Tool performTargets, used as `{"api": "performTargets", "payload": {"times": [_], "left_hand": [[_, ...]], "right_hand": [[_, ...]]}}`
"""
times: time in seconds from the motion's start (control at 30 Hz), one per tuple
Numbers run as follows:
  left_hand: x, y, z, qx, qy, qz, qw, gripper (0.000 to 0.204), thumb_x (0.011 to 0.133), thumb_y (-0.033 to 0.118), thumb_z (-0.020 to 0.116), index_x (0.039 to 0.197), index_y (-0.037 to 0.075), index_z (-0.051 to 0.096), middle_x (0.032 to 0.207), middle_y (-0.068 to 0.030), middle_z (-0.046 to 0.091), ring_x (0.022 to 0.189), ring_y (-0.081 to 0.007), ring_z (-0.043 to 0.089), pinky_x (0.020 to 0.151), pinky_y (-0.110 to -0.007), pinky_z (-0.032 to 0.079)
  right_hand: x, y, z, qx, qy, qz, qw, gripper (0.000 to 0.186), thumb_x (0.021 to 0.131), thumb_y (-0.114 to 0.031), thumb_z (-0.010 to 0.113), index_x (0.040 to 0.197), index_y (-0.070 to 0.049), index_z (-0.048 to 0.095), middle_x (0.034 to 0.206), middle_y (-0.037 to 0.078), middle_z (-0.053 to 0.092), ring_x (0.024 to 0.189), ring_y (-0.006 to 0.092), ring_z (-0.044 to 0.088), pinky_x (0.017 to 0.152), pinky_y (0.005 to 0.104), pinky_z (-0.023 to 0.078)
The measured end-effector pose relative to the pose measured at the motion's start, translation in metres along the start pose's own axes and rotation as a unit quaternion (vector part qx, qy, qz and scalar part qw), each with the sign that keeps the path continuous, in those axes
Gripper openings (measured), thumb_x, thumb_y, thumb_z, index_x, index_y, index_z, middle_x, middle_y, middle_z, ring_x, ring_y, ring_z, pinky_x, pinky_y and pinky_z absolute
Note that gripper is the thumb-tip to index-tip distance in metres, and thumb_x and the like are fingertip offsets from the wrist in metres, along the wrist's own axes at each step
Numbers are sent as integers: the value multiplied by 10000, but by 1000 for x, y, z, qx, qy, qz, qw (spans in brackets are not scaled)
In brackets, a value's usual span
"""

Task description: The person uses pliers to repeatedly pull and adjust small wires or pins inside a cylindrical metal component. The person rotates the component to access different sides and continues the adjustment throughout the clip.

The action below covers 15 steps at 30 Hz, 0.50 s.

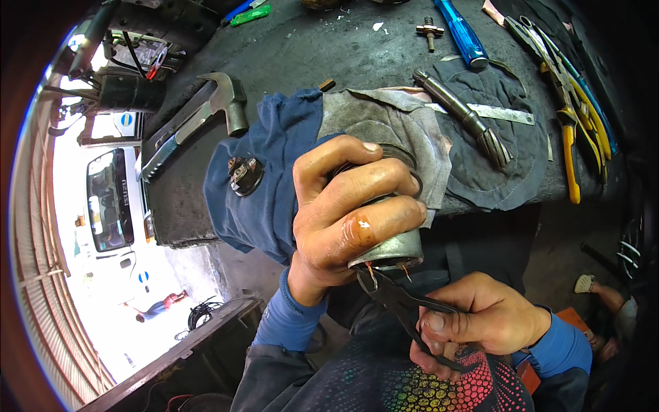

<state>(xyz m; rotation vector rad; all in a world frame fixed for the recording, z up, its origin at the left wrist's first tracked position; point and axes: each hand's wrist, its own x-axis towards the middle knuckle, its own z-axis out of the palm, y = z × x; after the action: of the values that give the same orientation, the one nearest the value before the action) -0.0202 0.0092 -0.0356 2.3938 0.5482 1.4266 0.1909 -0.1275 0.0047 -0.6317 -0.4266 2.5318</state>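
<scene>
My left hand is wrapped round a silvery metal cylinder, tilted so its open lower end faces me. Short copper-coloured wires stick out of that end. Dark pliers are in my right hand, with fingers and thumb closed about the handles. Their jaws meet one of the wires just below the cylinder's rim; whether they grip it I cannot tell. Behind my left hand, a blue cloth and a grey cloth lie over the bench edge.
A small dark round part rests on the blue cloth. The black bench holds a claw hammer, a fluted cutter, a blue-handled tool and yellow-handled pliers. Another person is at far right.
</scene>
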Motion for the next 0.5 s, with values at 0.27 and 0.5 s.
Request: {"api": "performTargets", "payload": {"times": [0.27,0.5], "left_hand": [[2,2,-2,-7,-12,-22,1000,324,763,310,904,1045,181,813,1037,-4,797,1147,-302,633,1025,-416,513],[3,5,-1,4,-19,-39,999,390,692,176,960,1051,190,807,1023,11,804,1158,-292,645,1039,-416,491]], "right_hand": [[12,7,1,50,-17,2,999,478,1216,-425,564,990,-7,617,789,59,648,654,131,638,546,294,522],[15,6,7,4,-1,25,1000,388,1201,-372,622,1010,-35,628,760,12,600,624,84,580,536,271,472]]}}
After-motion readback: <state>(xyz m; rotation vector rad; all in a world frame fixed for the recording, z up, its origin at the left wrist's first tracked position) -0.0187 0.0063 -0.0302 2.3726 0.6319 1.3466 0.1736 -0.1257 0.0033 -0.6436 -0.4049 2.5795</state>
